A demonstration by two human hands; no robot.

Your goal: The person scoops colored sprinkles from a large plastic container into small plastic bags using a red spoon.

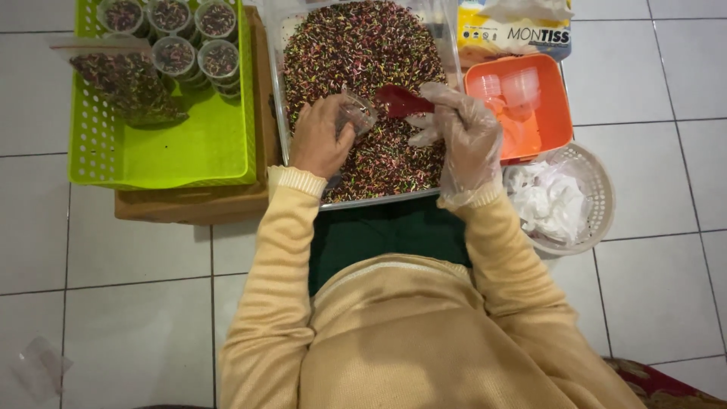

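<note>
From above, the person sits on the tiled floor in a yellow sweater, both hands over a large clear bin (451,53) filled with multicoloured sprinkles (363,53). The left hand (322,140) is bare and its fingers are curled round a small clear cup (356,113), held tilted just above the sprinkles. The right hand (462,136) wears a thin clear plastic glove; its fingers are closed on the handle of a red scoop (401,101), whose bowl points toward the cup's mouth and sits right beside it. Whether the two touch I cannot tell.

To the left of the bin a green perforated basket (174,151) rests on a wooden board (189,203). In its far end stand several small cups already filled with sprinkles (176,54), and a clear bag of sprinkles (129,83) lies at its left side. To the right of the bin an orange tray (559,113) holds empty clear cups (519,85). Behind it lies a yellow and blue tissue pack (515,34). Nearer the person, just beside the orange tray, a round white basket (598,182) holds crumpled white tissue (549,201).
</note>
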